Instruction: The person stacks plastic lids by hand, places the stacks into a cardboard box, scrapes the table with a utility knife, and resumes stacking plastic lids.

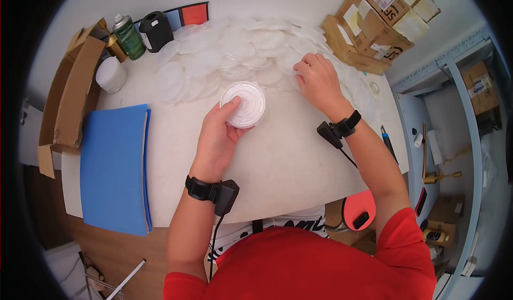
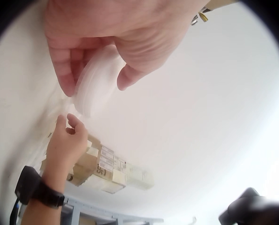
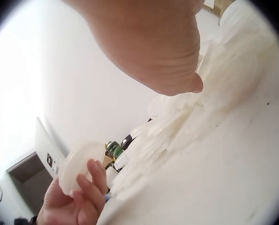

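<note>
My left hand [image 1: 216, 139] grips a small stack of round, whitish translucent lids [image 1: 250, 107], thumb on the top face and fingers beneath. The left wrist view shows the stack [image 2: 97, 84] edge-on between thumb and fingers. Over the right part of a wide pile of similar lids [image 1: 230, 51] is my right hand [image 1: 320, 83], its fingers bent. From the right wrist, that hand [image 3: 153, 51] hides most of its fingertips beside the pile [image 3: 177, 126]; whether it pinches a lid cannot be told.
A blue folder [image 1: 113, 166] and an open cardboard box [image 1: 77, 97] are on the left. Behind them stand a white tub [image 1: 111, 75], a green can [image 1: 129, 38] and a black bottle [image 1: 156, 31]. Cartons [image 1: 368, 30] stand back right; a cutter [image 1: 388, 141] lies near the right edge.
</note>
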Demonstrator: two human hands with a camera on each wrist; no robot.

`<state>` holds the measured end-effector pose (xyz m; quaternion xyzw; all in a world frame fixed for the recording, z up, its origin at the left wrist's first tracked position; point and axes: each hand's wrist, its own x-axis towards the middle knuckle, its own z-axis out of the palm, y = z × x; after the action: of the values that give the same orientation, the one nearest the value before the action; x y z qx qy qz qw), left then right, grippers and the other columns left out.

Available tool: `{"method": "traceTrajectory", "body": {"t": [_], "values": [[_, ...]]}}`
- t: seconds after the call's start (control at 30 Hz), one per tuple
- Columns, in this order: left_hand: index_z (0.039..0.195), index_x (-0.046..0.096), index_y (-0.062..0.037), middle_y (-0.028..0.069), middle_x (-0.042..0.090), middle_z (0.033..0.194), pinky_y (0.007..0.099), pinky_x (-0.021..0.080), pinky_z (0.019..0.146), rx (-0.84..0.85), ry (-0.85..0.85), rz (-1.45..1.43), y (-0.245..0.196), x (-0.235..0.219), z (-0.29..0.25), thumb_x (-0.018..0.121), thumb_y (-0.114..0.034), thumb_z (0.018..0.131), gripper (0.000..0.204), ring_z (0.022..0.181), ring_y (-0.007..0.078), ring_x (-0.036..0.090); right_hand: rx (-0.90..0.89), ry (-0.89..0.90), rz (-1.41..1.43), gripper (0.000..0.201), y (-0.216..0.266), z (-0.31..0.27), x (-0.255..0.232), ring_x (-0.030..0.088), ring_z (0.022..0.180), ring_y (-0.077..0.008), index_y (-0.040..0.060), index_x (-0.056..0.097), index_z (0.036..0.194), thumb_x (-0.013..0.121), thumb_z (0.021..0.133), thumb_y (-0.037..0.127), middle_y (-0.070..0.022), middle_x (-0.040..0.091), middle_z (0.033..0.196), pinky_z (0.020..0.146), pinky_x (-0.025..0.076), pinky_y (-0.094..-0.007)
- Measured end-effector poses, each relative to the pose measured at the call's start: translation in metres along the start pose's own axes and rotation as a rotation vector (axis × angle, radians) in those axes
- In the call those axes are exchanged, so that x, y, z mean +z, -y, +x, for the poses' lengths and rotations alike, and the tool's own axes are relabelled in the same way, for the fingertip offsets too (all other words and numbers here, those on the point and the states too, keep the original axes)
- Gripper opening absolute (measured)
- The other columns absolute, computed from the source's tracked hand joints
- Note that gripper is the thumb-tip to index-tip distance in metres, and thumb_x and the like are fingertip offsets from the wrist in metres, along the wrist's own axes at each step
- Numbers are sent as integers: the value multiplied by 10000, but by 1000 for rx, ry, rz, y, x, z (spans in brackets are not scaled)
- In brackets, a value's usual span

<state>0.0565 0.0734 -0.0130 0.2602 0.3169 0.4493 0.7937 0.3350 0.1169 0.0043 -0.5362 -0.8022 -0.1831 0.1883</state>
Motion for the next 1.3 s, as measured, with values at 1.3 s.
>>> {"method": "traceTrajectory", "body": {"t": [1.3], "values": [[1410,514,13,152,651,1347,416,604,942,-108,170,3,3,9,-2,388,-546,1087,658,1214,258,667,-15,-309,512,227,83,-45,-58,658,796,-259,46,716,950,779,748,-37,-90,677,967,687,511,-344]]}}
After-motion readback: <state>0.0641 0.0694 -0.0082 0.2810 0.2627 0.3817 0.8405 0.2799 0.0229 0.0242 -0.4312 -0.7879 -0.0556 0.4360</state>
